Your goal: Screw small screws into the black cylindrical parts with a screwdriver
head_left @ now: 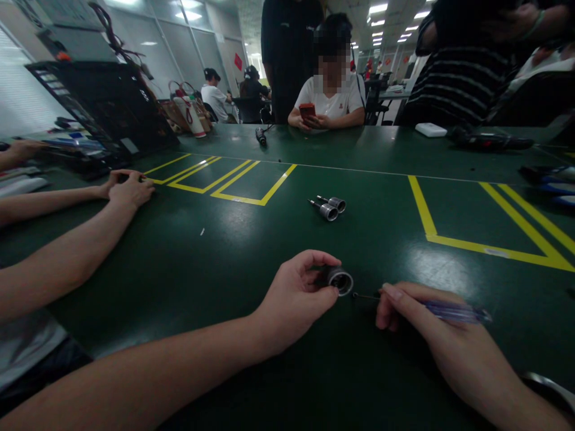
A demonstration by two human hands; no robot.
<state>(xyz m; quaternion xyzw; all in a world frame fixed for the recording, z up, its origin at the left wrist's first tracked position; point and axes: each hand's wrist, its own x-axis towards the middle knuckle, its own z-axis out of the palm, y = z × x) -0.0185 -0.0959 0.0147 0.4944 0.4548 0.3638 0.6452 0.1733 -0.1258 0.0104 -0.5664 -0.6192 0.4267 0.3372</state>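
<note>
Between the thumb and fingers of my left hand [294, 299] is a metal cylinder [341, 281], its round open end turned toward the right. My right hand [431, 323] grips a screwdriver [456, 311] with a translucent purple handle. The thin shaft points left, and its tip, with a small dark piece at the end, is just right of the cylinder's rim, apart from it. Farther back on the green table [251, 251] two similar metal parts [329, 211] with thin stems lie side by side.
Yellow tape [240, 198] marks the table at left and right. Another person's hands [130, 188] are at the left. Across the table sits a person [336, 99] with a red phone. A dark tool [261, 137], a white box [430, 130] and a power tool [492, 140] lie toward the back.
</note>
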